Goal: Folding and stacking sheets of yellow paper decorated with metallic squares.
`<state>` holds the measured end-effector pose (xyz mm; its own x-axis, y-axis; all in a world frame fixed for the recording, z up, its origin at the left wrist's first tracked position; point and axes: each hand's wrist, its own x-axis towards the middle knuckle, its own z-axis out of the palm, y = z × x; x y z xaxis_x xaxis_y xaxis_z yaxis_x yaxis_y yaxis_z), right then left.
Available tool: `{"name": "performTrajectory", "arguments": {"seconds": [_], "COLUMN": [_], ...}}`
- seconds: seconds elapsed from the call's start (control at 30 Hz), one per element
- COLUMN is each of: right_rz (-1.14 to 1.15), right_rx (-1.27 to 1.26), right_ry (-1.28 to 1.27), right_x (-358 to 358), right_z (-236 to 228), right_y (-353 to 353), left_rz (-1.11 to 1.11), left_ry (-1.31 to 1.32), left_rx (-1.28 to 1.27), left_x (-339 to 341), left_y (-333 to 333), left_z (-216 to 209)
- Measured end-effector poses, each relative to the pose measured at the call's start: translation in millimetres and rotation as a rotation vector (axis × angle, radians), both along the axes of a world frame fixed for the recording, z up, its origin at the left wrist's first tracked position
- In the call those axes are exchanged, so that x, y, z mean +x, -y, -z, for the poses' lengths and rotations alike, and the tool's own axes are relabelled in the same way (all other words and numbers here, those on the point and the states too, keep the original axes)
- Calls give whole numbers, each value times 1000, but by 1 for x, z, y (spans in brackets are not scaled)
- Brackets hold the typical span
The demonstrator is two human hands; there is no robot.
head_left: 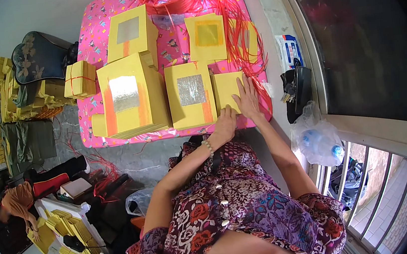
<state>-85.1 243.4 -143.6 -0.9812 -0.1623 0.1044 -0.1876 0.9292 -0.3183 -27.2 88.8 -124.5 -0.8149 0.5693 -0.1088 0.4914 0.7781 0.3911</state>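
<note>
A small stack of plain yellow paper [225, 85] lies at the near right of the table. My right hand [247, 99] rests flat on its right side, fingers stretched out and apart. At the stack's near edge, my left hand [225, 125] has its fingers bent and closed on the paper; the thumb is mostly hidden. Just left stands a taller yellow paper stack [175, 92] with a silver square and an orange stripe. Farther left is a bigger stack of the same kind [147, 95].
The table wears a pink patterned cover [97, 28]. Red plastic strips [232, 8] trail down its right side. More yellow stacks [113, 42] stand behind. A window frame [297, 26] borders the right. At the lower left a person's hand [35, 231] touches yellow paper.
</note>
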Motion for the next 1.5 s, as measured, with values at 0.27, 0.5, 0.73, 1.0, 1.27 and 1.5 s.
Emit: {"name": "performTrajectory", "arguments": {"seconds": [0.27, 0.5, 0.73, 1.0, 1.27, 1.5], "right_rz": [-35, -28, -34, -140, -526, -519], "right_rx": [-219, -168, -251, -275, -277, -242], "right_ry": [19, 40, 7, -137, 90, 130], "right_x": [-3, -2, -5, 2, 29, 27], "right_z": [23, 14, -12, -72, -75, -64], "right_y": [-7, -3, 3, 28, 56, 58], "left_rz": [-3, -126, -226, -301, -298, -236], "left_ry": [-72, 192, 106, -86, -117, -159], "left_rx": [-71, 265, 539, 334, 261, 398], "left_x": [2, -1, -6, 12, 8, -2], "left_y": [-6, 2, 65, 132, 134, 147], "left_z": [-3, -18, -58, -55, -45, -38]}}
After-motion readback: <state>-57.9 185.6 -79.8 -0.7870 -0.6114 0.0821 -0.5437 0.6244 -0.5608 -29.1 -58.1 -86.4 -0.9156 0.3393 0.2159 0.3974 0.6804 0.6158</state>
